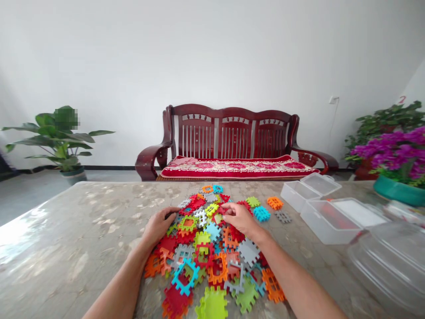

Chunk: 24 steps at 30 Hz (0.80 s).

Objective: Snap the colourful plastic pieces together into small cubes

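Note:
A heap of colourful toothed plastic building tiles lies on the table in front of me, in red, orange, lime green, blue and grey. At the heap's left edge, my left hand rests with fingers bent and the thumb slightly apart, holding no tile that I can see. My right hand reaches over the right side, thumb and fingers apart, fingertips close to red tiles. Between the hands lie a yellow-green window tile and a white window tile. Nearer me are a blue frame tile and a lime solid tile.
Right of the heap sit a lime stack, a blue stack, an orange stack and a grey stack. Beyond them stand open clear plastic boxes, a transparent lid and a flower pot. A wooden bench is behind the table.

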Tool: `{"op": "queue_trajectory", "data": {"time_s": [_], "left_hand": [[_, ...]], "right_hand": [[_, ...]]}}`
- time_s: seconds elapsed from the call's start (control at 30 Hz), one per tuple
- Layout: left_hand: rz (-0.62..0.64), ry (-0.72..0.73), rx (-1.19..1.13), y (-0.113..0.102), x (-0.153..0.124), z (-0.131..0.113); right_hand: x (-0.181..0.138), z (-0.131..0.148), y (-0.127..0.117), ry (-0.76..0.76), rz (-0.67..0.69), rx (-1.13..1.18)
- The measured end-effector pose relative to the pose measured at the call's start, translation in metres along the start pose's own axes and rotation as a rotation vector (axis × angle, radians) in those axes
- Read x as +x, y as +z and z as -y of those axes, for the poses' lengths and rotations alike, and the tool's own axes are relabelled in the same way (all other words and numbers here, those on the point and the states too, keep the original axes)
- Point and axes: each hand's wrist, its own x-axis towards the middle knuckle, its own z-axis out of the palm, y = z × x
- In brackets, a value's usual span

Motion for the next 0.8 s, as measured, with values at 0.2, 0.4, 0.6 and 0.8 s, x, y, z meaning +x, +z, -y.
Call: {"op": "queue_trajectory", "data": {"time_s": [0.2,0.4,0.6,0.8], "left_hand": [[0.008,-0.008,-0.001,0.000,0.000,0.002],[0.001,0.004,-0.002,0.002,0.001,0.004],[0.007,-0.005,0.000,0.001,0.000,0.003],[0.012,0.003,-0.010,0.002,0.001,0.004]], "right_hand": [[0.005,-0.010,-0.019,0.046,-0.080,-0.128],[0.001,-0.004,-0.030,0.117,-0.173,-0.531],[-0.008,0.016,-0.012,-0.171,-0.137,-0.617],[-0.013,0.020,0.001,-0.240,0.018,-0.706]]}}
